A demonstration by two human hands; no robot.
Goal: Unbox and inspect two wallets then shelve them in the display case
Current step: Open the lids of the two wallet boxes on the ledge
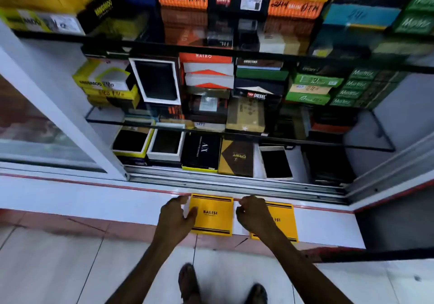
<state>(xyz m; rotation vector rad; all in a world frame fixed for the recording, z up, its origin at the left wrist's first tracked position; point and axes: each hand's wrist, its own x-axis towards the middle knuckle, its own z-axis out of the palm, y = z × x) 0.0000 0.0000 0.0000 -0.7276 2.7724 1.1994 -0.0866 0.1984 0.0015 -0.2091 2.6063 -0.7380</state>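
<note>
Two flat yellow boxes marked BALISI lie side by side on the white ledge (117, 200) in front of the open display case. My left hand (176, 217) grips the left edge of the left yellow box (212, 214), thumb on its lid and fingers at its far left corner. My right hand (252, 214) hovers over the right yellow box (285, 221) and hides much of it. Its fingers are curled and apart, just off the left box's right edge, with nothing in them. Both boxes are closed, so no wallet shows.
The display case has glass shelves (234, 137) packed with stacked wallet boxes. Its bottom row holds open boxes with dark wallets (165, 143) and a free white gap near a white tray (276, 163). A sliding door frame (58, 116) stands left. My feet (187, 280) are on the tiled floor.
</note>
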